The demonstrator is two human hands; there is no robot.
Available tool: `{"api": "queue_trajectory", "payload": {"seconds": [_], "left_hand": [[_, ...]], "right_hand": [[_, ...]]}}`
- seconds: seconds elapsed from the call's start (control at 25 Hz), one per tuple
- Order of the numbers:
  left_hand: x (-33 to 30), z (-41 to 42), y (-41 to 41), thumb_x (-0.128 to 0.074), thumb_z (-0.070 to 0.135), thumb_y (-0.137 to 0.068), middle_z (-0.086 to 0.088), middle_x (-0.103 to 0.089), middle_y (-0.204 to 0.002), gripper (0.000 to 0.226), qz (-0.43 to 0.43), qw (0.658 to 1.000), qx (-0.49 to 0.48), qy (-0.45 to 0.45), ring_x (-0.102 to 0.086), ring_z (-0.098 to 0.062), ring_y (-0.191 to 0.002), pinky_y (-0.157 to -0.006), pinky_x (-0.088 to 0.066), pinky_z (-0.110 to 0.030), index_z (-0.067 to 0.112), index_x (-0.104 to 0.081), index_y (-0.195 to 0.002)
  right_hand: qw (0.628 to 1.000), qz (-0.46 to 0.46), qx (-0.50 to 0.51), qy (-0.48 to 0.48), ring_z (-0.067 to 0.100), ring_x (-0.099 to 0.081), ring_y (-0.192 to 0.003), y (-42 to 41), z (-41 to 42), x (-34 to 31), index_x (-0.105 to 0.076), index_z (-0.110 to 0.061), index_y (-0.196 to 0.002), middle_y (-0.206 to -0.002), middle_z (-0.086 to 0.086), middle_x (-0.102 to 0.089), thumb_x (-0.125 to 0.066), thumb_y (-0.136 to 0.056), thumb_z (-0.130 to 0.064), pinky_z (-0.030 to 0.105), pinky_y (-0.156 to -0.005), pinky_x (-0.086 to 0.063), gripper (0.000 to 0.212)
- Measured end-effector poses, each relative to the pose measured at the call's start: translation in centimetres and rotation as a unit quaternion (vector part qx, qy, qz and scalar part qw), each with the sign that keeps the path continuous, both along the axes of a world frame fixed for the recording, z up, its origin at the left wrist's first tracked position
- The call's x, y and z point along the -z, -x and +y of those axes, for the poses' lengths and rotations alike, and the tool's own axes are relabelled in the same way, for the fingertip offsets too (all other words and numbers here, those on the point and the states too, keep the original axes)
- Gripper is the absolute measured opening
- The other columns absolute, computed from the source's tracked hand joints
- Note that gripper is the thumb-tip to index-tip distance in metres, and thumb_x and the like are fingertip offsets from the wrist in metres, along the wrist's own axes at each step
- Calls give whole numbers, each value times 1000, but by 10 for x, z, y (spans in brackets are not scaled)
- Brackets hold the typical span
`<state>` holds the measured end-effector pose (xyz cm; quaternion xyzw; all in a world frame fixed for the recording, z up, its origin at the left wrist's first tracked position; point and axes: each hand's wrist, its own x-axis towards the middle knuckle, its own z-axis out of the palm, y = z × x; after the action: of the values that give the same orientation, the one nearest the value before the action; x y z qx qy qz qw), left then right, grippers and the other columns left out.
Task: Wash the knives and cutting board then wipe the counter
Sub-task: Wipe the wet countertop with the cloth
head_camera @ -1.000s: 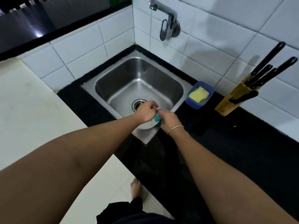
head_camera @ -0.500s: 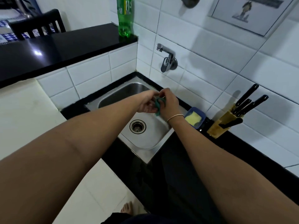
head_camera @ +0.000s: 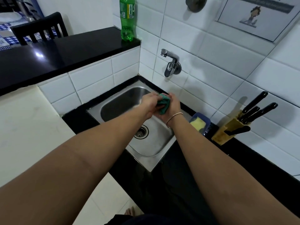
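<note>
- Both hands met above the far side of the steel sink point(head_camera: 162, 164), just below the wall tap point(head_camera: 170, 62).
- The left hand point(head_camera: 150, 103) had its fingers curled round a bunched green cloth point(head_camera: 164, 103); the fingertips were buried in the folds and could not be seen.
- The right hand point(head_camera: 172, 107) cupped and gripped the same cloth from the other side; a thin bracelet point(head_camera: 174, 116) ringed its wrist.
- The left hand was slightly blurred, and a pale smear beside it over the basin could not be made out.
- The knives point(head_camera: 254, 109) stood handle-up in a wooden knife block point(head_camera: 227, 131) on the black counter point(head_camera: 243, 159), well to the right of the hands; only their black handles showed, the blades hidden in the block.
- Between the sink and the block sat a blue tray point(head_camera: 206, 125) holding a yellow sponge point(head_camera: 197, 124); the right forearm covered its near corner.
- No cutting board could be picked out with certainty; a pale slab at the left edge was too plain to name.
- A green bottle point(head_camera: 127, 18) stood on the raised black ledge point(head_camera: 65, 52), its cap cut off by the top edge.
- A dark chair point(head_camera: 40, 28) showed behind the ledge.
- A framed picture point(head_camera: 256, 15) on the tiled wall was cropped at the top, its lettering unreadable.
- The drain point(head_camera: 142, 131) was half hidden by the left forearm.
</note>
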<state>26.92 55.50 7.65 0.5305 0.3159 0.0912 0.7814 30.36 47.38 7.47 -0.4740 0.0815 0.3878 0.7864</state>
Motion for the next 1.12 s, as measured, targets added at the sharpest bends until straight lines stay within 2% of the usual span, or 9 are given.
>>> {"api": "queue_trajectory", "payload": {"seconds": [0.04,0.12,0.2,0.24,0.44,0.68,0.84,1.0,1.12], "left_hand": [[4,-1,2,-65,9,-92,-12,-70,-99,10,-7,991,17,-136,-67,-28,-99,-85,-58,-36,10,-71,-99],[10,2,9,-69,14,-88,-8,-68,-103,16,-56,894,76,-437,-62,-20,-100,-87,-49,-28,12,-77,-102],[16,9,16,-68,16,-85,-9,-62,-105,16,-98,785,145,-594,-53,-23,-101,-89,-44,-32,12,-79,-96],[17,12,20,-65,16,-85,-9,-61,-103,17,-103,763,157,-619,-51,-25,-100,-89,-45,-36,12,-79,-94],[16,15,34,-50,18,-83,-6,-62,-94,25,-99,861,-35,-498,-57,-22,-89,-79,-50,-39,10,-70,-96],[10,19,31,-49,16,-87,2,-66,-94,23,-104,876,-38,-469,-60,-14,-90,-83,-52,-40,12,-68,-98],[6,21,29,-45,18,-89,5,-64,-88,24,-120,881,-57,-454,-60,-12,-85,-78,-53,-39,14,-66,-99],[2,23,29,-47,19,-87,4,-65,-82,21,-115,882,-58,-453,-60,-12,-80,-71,-52,-40,17,-65,-97],[-1,23,31,-47,20,-84,3,-64,-76,20,-120,885,-61,-446,-60,-12,-75,-68,-51,-39,17,-65,-95]], "right_hand": [[999,23,20,-15,29,-63,-91,-3,2,0,-62,-16,-98,-97,13,-66,-49,-94,-51,40,-74,-54,37],[998,30,60,10,27,-65,-81,-9,3,0,-62,-10,-91,-86,13,-66,-47,-99,-49,32,-63,-55,42],[995,2,64,81,24,-61,-72,-15,4,4,-59,-11,-88,-82,11,-61,-40,-105,-31,29,-58,-52,32],[993,-11,51,108,24,-60,-74,-18,6,6,-59,-12,-92,-85,11,-60,-37,-104,-20,30,-61,-52,27],[978,-43,48,200,11,-38,-35,-21,24,3,-58,-18,-81,-56,-1,-44,-43,-97,-8,17,-38,-32,24],[960,-108,30,257,15,-33,-25,-20,36,-1,-47,-17,-59,-36,-2,-39,-39,-99,-56,16,-38,-30,56],[961,-119,57,244,19,-39,-33,-16,47,-6,-43,-16,-59,-35,-2,-39,-40,-100,-49,22,-42,-34,53],[958,-135,83,241,26,-61,-68,-14,55,-10,-56,-10,-76,-62,3,-57,-44,-100,-41,38,-70,-53,40],[953,-144,94,248,22,-63,-67,-10,58,-16,-60,-10,-78,-68,3,-62,-46,-101,-39,30,-61,-49,40]]}}
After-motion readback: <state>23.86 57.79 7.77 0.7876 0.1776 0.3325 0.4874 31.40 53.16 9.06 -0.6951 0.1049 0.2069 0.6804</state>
